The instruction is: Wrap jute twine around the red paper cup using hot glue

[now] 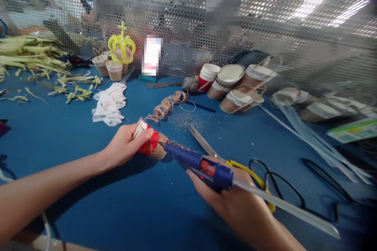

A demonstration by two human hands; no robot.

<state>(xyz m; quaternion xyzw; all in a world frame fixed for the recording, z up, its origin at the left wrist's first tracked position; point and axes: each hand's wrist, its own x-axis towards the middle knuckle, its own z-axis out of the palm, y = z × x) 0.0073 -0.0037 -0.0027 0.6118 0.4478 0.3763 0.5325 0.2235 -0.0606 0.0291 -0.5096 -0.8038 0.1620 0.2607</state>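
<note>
Red paper cup [151,147], part-wrapped in twine, sits tilted approx mid-table in our L hand [126,143]: thumb clamped on top, fingers mostly hidden below, forearm reaching in from lower L. Our R hand [234,198], in from lower R, is gripping a blue hot-glue gun [190,159], nozzle at the cup's twine edge. Containers: we've white-and-red paper cups [207,73] nested in a stack, next to twine-wrapped cups [216,91] w/ white insides; can't tell contents.
</note>
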